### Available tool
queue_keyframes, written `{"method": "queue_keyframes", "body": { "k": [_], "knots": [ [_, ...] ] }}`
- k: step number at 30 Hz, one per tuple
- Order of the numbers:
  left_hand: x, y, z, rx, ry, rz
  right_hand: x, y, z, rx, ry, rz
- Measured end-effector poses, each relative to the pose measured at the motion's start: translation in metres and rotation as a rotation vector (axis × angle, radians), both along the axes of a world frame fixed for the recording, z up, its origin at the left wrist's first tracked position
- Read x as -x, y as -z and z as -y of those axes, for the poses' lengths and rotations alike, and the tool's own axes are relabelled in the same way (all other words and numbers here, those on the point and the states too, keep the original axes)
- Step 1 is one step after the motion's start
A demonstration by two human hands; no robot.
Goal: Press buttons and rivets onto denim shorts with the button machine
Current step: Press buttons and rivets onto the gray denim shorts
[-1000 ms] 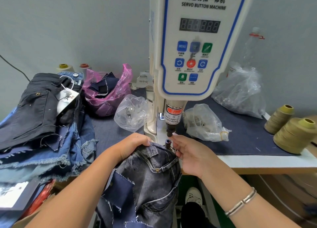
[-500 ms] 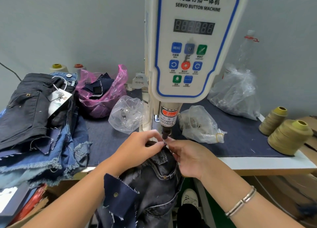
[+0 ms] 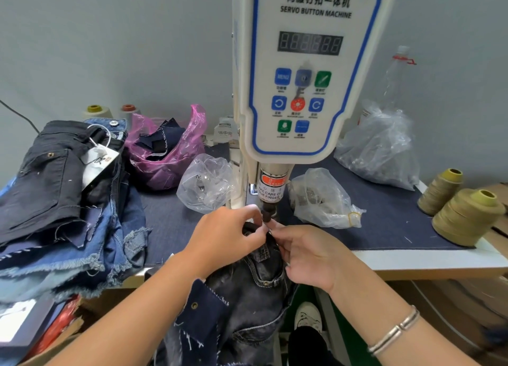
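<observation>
Directly beneath the button machine (image 3: 308,71) punch, 2 hands are pinching the denim shorts (image 3: 247,297): left hand (image 3: 222,239) and right hand (image 3: 308,253) are gripping the waistband edge between their fingertips.

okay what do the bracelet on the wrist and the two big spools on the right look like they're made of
The bracelet on the right wrist looks like metal, silvery with a dull brushed sheen, made of tube-like segments; whether it is silver or steel cannot be told. The two olive spools look like tightly wound thread, matte with fine ribbing, on yellowish cores that seem to be plastic.
</observation>
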State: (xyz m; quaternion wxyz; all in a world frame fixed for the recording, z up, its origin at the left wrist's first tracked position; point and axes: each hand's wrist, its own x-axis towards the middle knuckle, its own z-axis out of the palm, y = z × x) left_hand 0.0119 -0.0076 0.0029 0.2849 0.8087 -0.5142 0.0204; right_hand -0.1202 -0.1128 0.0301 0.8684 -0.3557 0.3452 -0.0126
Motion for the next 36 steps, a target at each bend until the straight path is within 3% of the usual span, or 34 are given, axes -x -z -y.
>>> {"method": "queue_keyframes", "body": {
  "k": [7,12,17,21,24,29,32,36],
  "knots": [
    [-0.016,0.009,-0.009,-0.005,0.028,0.09,0.0,-0.004,-0.008,0.034,0.027,-0.075],
    [-0.041,0.022,-0.021,-0.087,0.04,0.129,0.005,0.011,-0.024,0.199,0.139,-0.111],
    [-0.059,0.039,-0.024,-0.137,-0.088,0.053,-0.004,0.014,-0.059,0.742,-0.061,-0.017],
    [-0.061,0.039,-0.02,-0.144,-0.106,-0.073,-0.069,0.0,-0.063,0.982,-0.068,0.086],
    [-0.063,0.042,-0.021,-0.164,-0.143,-0.098,-0.123,-0.001,-0.06,1.22,-0.124,-0.003],
    [-0.064,0.047,-0.021,-0.027,-0.058,-0.093,-0.175,0.016,-0.028,1.719,-0.312,-0.296],
    [-0.066,0.05,-0.021,-0.005,-0.059,-0.107,-0.184,0.025,-0.015,1.874,-0.387,-0.433],
    [-0.067,0.051,-0.02,-0.023,-0.056,-0.113,-0.193,0.037,-0.01,2.105,-0.482,-0.449]
  ]
}}
